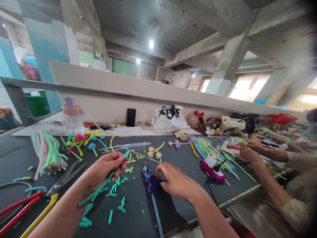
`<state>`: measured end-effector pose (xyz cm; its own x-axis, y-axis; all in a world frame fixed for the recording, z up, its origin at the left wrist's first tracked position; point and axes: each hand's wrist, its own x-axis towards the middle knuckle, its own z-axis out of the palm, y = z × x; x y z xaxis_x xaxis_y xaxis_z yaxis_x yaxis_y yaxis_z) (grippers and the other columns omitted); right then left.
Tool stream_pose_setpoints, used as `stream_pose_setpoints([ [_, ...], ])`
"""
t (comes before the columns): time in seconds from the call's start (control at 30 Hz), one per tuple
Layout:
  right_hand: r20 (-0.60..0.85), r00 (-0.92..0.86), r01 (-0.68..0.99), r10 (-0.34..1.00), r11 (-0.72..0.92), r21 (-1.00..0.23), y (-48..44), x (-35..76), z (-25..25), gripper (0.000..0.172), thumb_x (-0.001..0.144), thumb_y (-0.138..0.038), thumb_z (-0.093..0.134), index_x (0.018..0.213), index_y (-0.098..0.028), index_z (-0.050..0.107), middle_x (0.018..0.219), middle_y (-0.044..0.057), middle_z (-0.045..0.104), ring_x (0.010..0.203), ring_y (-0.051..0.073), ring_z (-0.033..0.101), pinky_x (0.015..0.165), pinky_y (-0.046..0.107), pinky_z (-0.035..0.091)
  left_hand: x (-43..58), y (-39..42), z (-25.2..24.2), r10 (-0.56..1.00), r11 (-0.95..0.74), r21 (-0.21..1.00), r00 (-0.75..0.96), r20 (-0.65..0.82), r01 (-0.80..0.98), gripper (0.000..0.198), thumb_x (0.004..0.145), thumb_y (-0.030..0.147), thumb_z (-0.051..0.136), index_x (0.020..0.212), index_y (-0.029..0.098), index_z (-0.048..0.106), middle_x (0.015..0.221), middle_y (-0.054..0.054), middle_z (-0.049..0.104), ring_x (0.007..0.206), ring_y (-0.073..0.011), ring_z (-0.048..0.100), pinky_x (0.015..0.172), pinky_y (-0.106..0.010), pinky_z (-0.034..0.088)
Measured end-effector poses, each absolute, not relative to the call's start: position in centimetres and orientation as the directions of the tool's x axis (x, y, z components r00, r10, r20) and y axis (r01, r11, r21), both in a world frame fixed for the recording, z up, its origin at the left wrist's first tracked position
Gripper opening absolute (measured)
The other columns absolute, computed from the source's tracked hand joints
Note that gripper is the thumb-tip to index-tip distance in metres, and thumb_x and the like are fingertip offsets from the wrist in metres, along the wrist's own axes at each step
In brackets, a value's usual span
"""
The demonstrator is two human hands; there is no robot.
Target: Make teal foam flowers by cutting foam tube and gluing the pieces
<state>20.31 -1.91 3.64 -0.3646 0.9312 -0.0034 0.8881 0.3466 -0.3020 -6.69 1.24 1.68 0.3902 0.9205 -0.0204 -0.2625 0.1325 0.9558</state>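
Pinched in my left hand is a teal stem, its short curled tip standing up past the fingertips. My right hand is spread over the handle of a dark blue glue gun, fingers apart, not closed round it. A clear glue stick runs from the back of the gun toward the front edge. Between my left hand and the gun lie several short teal pieces, with small yellow pieces just beyond.
Large scissors lie open at left beside a pastel stem bundle. A lidded bottle, phone and white bag line the back. At right are a magenta glue gun and another person's hands.
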Motion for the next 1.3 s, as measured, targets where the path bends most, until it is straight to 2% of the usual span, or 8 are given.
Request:
stream_pose_setpoints([
  [0.23, -0.059, -0.335, 0.941, 0.940, 0.331, -0.072, -1.5, 19.0, 0.6, 0.064, 0.056, -0.002, 0.051, 0.118, -0.019, 0.048, 0.118, 0.012, 0.056, 0.109, 0.030, 0.050, 0.085, 0.043, 0.037, -7.1, 1.4, 1.2, 0.940, 0.181, 0.918, 0.337, -0.056, -0.354, 0.025, 0.069, 0.034, 0.073, 0.074, 0.015, 0.057, 0.060, 0.003, 0.058, 0.041, -0.0035, 0.042, 0.035, -0.014, 0.033],
  [0.5, 0.078, -0.315, 0.945, 0.946, 0.321, -0.067, -0.4, 18.9, 1.1, 0.031, 0.068, -0.008, 0.051, 0.098, -0.017, 0.054, 0.104, 0.011, 0.058, 0.085, 0.026, 0.060, 0.072, 0.037, 0.043, -7.1, 1.4, 1.3, 0.940, 0.164, 0.901, 0.340, -0.020, -0.401, 0.024, 0.068, 0.030, 0.075, 0.075, 0.015, 0.058, 0.063, 0.002, 0.059, 0.043, -0.0036, 0.043, 0.036, -0.014, 0.036],
  [0.57, 0.182, -0.292, 0.926, 0.939, 0.325, -0.191, -0.3, 19.4, 1.7, 0.023, 0.070, -0.012, 0.052, 0.092, -0.017, 0.052, 0.099, 0.009, 0.057, 0.082, 0.022, 0.060, 0.072, 0.034, 0.044, -6.9, 1.2, 1.4, 0.941, 0.161, 0.902, 0.337, -0.019, -0.400, 0.023, 0.068, 0.029, 0.075, 0.075, 0.015, 0.057, 0.063, 0.002, 0.059, 0.043, -0.0035, 0.043, 0.037, -0.014, 0.037],
  [0.63, 0.276, -0.241, 0.796, 0.930, 0.353, -0.492, -0.4, 19.6, 2.1, 0.019, 0.070, -0.014, 0.056, 0.089, -0.018, 0.052, 0.093, 0.006, 0.058, 0.082, 0.020, 0.059, 0.073, 0.032, 0.045, -6.5, 1.1, 1.3, 0.941, 0.160, 0.904, 0.336, -0.019, -0.397, 0.023, 0.070, 0.029, 0.073, 0.074, 0.015, 0.056, 0.062, 0.002, 0.060, 0.043, -0.0038, 0.044, 0.037, -0.014, 0.037],
  [0.7, 0.282, -0.177, 0.450, 0.943, 0.332, -0.829, -0.9, 19.3, 2.0, 0.026, 0.069, -0.021, 0.064, 0.093, -0.019, 0.053, 0.089, 0.004, 0.061, 0.081, 0.019, 0.060, 0.075, 0.032, 0.047, -6.1, 1.0, 1.3, 0.944, 0.152, 0.908, 0.330, -0.017, -0.389, 0.023, 0.072, 0.030, 0.071, 0.072, 0.015, 0.054, 0.062, 0.002, 0.061, 0.042, -0.0042, 0.045, 0.037, -0.014, 0.038],
  [0.77, 0.224, -0.166, 0.105, 0.960, 0.244, -0.964, -1.7, 18.6, 1.8, 0.039, 0.066, -0.031, 0.072, 0.100, -0.022, 0.054, 0.088, 0.002, 0.063, 0.082, 0.018, 0.062, 0.076, 0.032, 0.050, -5.7, 0.9, 1.3, 0.948, 0.137, 0.909, 0.319, -0.004, -0.394, 0.023, 0.073, 0.030, 0.070, 0.072, 0.016, 0.052, 0.061, 0.001, 0.062, 0.042, -0.0047, 0.046, 0.038, -0.015, 0.039],
  [1.07, 0.145, -0.132, -0.173, 0.981, 0.122, -0.977, -3.4, 14.9, 2.9, 0.031, 0.057, -0.044, 0.078, 0.070, -0.021, 0.062, 0.065, 0.000, 0.063, 0.063, 0.018, 0.065, 0.065, 0.031, 0.056, -5.4, 0.7, 1.3, 0.934, 0.124, 0.890, 0.356, 0.046, -0.440, 0.020, 0.076, 0.027, 0.068, 0.079, 0.018, 0.050, 0.064, 0.000, 0.065, 0.047, -0.0082, 0.054, 0.045, -0.019, 0.045],
  [1.3, 0.290, -0.049, 0.085, 0.956, 0.294, -0.952, -2.9, 15.2, 0.9, 0.030, 0.067, -0.050, 0.069, 0.077, -0.023, 0.063, 0.069, 0.003, 0.064, 0.066, 0.021, 0.065, 0.062, 0.034, 0.056, -5.5, 0.7, 1.1, 0.921, 0.108, 0.896, 0.384, 0.074, -0.432, 0.017, 0.077, 0.025, 0.067, 0.081, 0.019, 0.051, 0.064, 0.000, 0.066, 0.049, -0.0095, 0.056, 0.047, -0.020, 0.045],
])
